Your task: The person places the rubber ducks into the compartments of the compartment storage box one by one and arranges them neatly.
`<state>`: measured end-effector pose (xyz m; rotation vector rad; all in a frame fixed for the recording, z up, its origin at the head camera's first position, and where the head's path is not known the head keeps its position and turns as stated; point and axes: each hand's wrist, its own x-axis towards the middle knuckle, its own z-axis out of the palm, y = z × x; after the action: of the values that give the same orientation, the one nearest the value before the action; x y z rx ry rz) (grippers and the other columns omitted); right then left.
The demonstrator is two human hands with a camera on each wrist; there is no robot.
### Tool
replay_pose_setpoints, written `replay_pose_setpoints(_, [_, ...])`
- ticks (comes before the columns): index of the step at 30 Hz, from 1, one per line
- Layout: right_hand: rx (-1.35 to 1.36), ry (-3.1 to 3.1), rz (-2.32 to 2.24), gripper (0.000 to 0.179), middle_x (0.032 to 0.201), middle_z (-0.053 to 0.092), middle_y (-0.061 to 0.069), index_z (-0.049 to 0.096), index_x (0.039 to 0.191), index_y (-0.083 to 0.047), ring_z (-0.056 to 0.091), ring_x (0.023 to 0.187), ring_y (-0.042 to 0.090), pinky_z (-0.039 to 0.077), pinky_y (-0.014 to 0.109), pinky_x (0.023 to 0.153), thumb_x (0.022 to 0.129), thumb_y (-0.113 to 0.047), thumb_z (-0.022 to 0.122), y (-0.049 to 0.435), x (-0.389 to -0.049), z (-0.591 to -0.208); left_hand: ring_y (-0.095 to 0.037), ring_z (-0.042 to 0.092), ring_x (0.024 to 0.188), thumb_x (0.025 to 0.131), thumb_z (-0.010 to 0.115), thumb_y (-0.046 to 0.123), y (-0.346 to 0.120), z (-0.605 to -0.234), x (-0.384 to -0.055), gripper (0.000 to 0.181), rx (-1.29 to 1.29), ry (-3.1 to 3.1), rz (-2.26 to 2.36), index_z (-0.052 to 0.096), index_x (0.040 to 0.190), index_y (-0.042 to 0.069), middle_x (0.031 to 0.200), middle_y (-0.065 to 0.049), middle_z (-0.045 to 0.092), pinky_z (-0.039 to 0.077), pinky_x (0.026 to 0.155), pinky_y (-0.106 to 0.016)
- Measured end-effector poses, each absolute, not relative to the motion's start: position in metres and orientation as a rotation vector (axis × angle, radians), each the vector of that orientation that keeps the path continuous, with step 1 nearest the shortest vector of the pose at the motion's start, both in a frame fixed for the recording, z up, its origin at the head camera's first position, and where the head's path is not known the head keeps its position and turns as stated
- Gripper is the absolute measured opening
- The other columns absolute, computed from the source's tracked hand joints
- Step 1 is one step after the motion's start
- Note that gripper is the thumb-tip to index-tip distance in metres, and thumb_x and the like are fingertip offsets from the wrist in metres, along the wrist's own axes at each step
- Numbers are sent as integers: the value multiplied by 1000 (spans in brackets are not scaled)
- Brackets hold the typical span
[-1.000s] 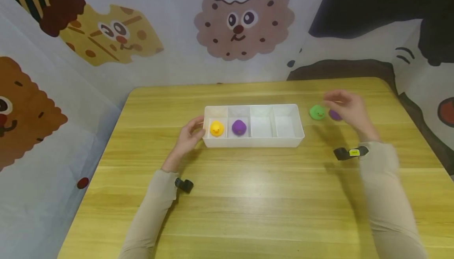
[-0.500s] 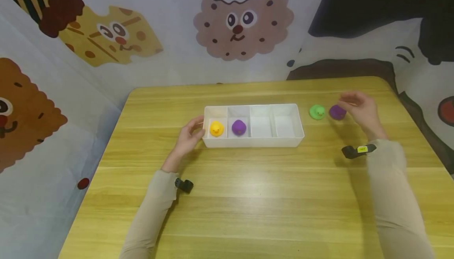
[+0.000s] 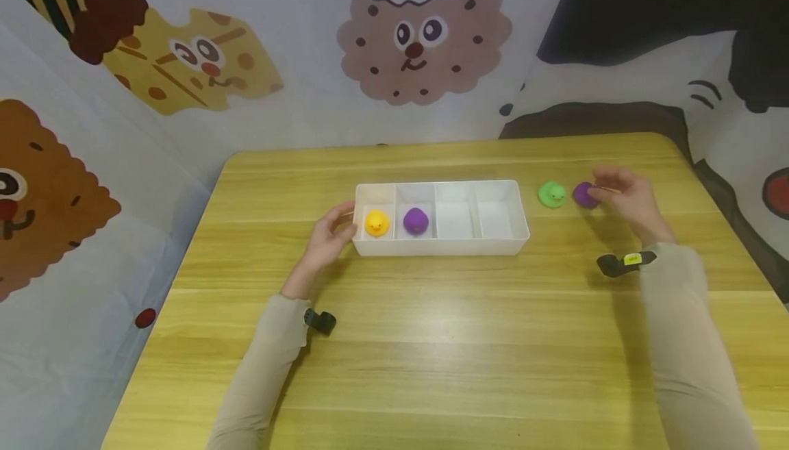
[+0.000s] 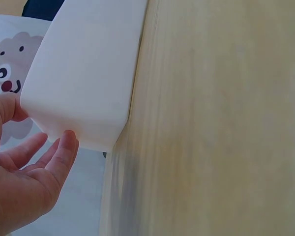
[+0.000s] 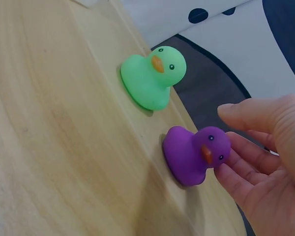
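A white box [image 3: 440, 247] with a row of compartments stands on the table, its long side toward me. A yellow rubber duck [image 3: 377, 223] sits in its leftmost compartment and a purple rubber duck [image 3: 416, 222] in the one beside it. My left hand [image 3: 327, 238] rests its thumb and fingertips on the box's left end, fingers loosely bent. To the right of the box, a green rubber duck [image 5: 147, 78] stands on the table beside a second purple duck [image 5: 191, 155]. My right hand [image 5: 265, 157] is at this purple duck, fingers beside its head, thumb apart from it.
The wooden table [image 3: 431, 354] stretches toward me in front of the box. Behind it hangs a cloth [image 3: 308, 121] printed with cartoon figures. Each sleeved wrist wears a small black camera, one on the left [image 3: 320, 322] and one on the right [image 3: 622, 264].
My right hand has moved right from above the second purple duck, then lowered to its right side. The left hand, the box and the ducks keep their places.
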<state>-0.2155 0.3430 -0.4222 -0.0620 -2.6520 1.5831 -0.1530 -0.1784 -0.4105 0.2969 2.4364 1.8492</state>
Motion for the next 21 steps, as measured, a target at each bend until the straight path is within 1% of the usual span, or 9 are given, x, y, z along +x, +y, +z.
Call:
replay_pose_setpoints(3, [-71, -2697, 1555, 41, 101, 55, -23, 52, 125, -8, 49, 99, 1, 41, 4, 74, 88, -20, 66, 343, -215, -424, -41, 42, 123, 91, 50, -7, -178, -411, -153, 46, 305, 2447, 1840, 38, 135, -12, 139, -27, 40, 43, 98, -49])
replay_pose_setpoints(7, [-90, -2770, 1482, 48, 116, 56, -3, 48, 129, -1, 49, 103, 7, 41, 4, 74, 89, -22, 65, 343, -215, -425, -42, 42, 123, 91, 50, -7, -178, -410, -153, 45, 317, 2458, 1834, 38, 135, -12, 139, -28, 40, 43, 99, -49])
replay_pose_setpoints(9, [-100, -2798, 1451, 51, 122, 54, 5, 45, 131, 1, 49, 103, 7, 41, 5, 73, 90, -22, 64, 343, -215, -426, -42, 42, 123, 91, 50, -7, -178, -410, -153, 45, 322, 2459, 1833, 38, 135, -12, 139, -28, 40, 43, 99, -49])
replay_pose_setpoints(10, [-105, -2807, 1442, 52, 123, 54, 7, 45, 131, 2, 48, 102, 5, 41, 5, 73, 90, -22, 64, 343, -215, -426, -42, 42, 123, 91, 50, -7, -178, -410, -154, 45, 324, 2459, 1835, 38, 134, -13, 139, -28, 40, 43, 99, -49])
replay_pose_setpoints(12, [-111, -2817, 1426, 52, 120, 55, 4, 45, 131, 3, 48, 98, 1, 42, 7, 72, 90, -23, 64, 344, -215, -427, -43, 42, 122, 91, 50, -8, -178, -411, -154, 45, 327, 2457, 1842, 38, 134, -13, 138, -29, 40, 43, 98, -50])
replay_pose_setpoints(17, [-112, -2802, 1424, 48, 101, 56, -17, 49, 127, 3, 47, 87, -8, 45, 11, 68, 89, -22, 65, 344, -215, -427, -43, 42, 123, 91, 50, -9, -179, -412, -154, 45, 326, 2444, 1862, 38, 134, -13, 138, -29, 39, 43, 98, -50])
replay_pose_setpoints(21, [-120, -2788, 1418, 47, 90, 53, -28, 52, 125, 4, 49, 83, -10, 45, 11, 66, 88, -22, 66, 345, -215, -428, -43, 42, 122, 90, 50, -9, -179, -413, -155, 45, 329, 2446, 1859, 38, 134, -13, 139, -29, 39, 43, 98, -50])
